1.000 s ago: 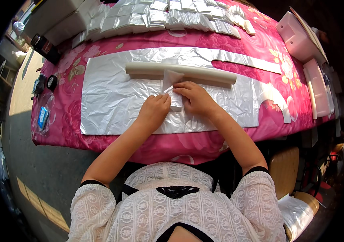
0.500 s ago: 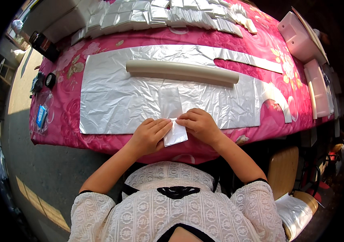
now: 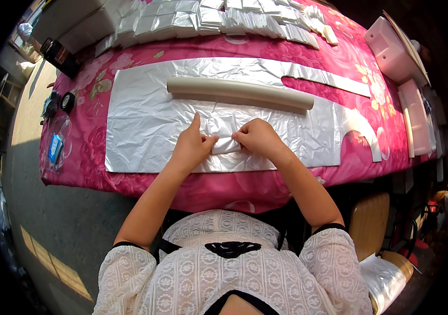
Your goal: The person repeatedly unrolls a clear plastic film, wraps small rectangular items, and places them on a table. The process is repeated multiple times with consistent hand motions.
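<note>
A small folded silver foil piece [image 3: 225, 143] lies flat on a large silver foil sheet [image 3: 145, 126] spread over the pink flowered tablecloth [image 3: 98, 79]. My left hand [image 3: 192, 144] pinches the piece's left edge, index finger stretched forward. My right hand [image 3: 258, 137] presses and grips its right edge. Just beyond both hands lies a long cream-coloured roll [image 3: 240, 92] across the sheet.
Rows of folded foil packets [image 3: 224, 18] line the table's far edge. White plastic trays [image 3: 392, 47] stand at the right side. A cut foil offcut [image 3: 360, 126] curls at the right. Dark small items [image 3: 59, 52] sit at the left corner. A wooden chair [image 3: 371, 226] is lower right.
Both hands carried the small foil piece from the table's near edge back onto the big sheet and now press it flat. Earlier they were working at the roll.
</note>
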### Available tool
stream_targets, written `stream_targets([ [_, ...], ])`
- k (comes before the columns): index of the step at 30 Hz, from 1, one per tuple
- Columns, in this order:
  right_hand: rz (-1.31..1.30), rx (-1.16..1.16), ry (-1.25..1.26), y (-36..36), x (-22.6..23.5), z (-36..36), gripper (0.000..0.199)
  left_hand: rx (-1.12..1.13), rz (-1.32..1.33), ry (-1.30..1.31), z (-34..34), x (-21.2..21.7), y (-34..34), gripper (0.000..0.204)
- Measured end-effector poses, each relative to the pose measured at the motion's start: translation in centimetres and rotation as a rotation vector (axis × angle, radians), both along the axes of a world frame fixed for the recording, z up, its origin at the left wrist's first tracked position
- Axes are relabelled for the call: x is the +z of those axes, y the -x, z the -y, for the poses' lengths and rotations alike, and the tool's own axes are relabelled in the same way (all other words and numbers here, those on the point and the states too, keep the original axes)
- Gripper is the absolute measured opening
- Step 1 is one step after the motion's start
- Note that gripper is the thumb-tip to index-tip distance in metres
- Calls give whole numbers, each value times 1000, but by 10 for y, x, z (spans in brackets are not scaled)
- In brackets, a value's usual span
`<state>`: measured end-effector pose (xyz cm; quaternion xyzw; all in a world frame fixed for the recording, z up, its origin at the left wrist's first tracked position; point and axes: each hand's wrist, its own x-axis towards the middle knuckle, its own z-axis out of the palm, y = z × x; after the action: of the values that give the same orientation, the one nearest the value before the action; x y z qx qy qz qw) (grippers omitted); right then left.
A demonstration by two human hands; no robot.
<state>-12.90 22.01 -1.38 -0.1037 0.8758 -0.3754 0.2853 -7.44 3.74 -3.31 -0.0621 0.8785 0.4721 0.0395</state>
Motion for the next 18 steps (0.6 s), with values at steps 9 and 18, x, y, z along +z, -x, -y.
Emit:
stream_targets([
  [9,19,-9,-16,6,-4,2,28,-256,-473,495,-17,1,-10,73],
  [18,-108,-25,-83,-3,0,2,21,-341,-338,667,-39,-22,-1,107],
])
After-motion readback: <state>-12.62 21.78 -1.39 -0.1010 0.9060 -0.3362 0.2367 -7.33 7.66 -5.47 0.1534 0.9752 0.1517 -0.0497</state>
